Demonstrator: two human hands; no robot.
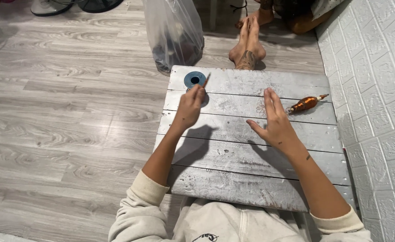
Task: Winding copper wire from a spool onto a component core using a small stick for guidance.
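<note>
I see my left hand (190, 106) at the far left of the grey plank table (251, 179), fingers pinched together on a thin stick (206, 80) just beside a blue ring (194, 79). My right hand (275, 123) hovers open, fingers apart, near a copper-wound spindle (305, 103) lying far right.

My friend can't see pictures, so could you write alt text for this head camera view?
Seen from above, a person's left hand pinches a thin brown stick beside a blue ring on a grey slatted board, while the right hand rests open and flat. A copper-coloured spindle lies on the board's right side; another person's bare feet rest beyond it.
</note>
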